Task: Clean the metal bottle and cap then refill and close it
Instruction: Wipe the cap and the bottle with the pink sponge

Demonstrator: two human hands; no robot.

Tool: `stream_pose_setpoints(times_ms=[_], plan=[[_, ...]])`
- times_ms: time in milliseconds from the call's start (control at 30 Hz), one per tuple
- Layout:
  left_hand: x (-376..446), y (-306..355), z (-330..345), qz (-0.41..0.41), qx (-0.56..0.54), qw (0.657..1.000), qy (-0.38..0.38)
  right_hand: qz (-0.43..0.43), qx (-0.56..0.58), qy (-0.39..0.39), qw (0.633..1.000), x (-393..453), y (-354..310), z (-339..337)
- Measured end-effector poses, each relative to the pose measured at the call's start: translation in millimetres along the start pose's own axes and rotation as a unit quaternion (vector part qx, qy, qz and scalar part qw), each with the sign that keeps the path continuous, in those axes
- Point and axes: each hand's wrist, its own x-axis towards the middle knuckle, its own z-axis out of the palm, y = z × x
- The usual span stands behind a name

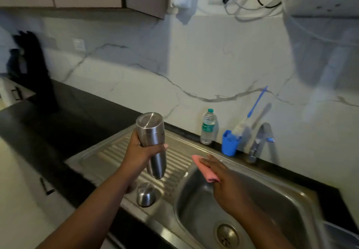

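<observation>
Steel drainboard (pixel 116 151) runs along the dark counter (pixel 68 116), and over it my left hand (pixel 139 153) has a closed grip around the bottle (pixel 153 141), held upside down with its base tilted up and its mouth pointing down. The cap (pixel 146 194) sits on the drainboard below, near the sink (pixel 281 206) edge. My right hand (pixel 223 178) hovers over the basin, fingers closed on a folded pink cloth (pixel 202 168). Behind, by the wall, stand a plastic bottle (pixel 207 127), a blue cup (pixel 230 144) with a brush (pixel 256 105), then the tap (pixel 260 141).
</observation>
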Motion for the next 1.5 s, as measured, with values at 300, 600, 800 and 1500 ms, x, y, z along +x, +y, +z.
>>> stream_pose_setpoints(times_ms=[300,600,800,1500], plan=[[32,-13,-102,0.030,0.071,0.994,0.079,-0.039,-0.020,-0.088,0.995,63,-48,72],[88,-52,-184,-0.030,0.074,0.996,0.045,-0.044,-0.038,-0.105,0.993,137,-88,159],[100,-75,-204,-0.043,0.064,0.997,-0.002,-0.042,-0.038,-0.117,0.992,159,-106,190],[66,-73,-143,0.384,0.382,0.840,-0.002,0.008,-0.118,-0.053,0.992,142,-77,171]])
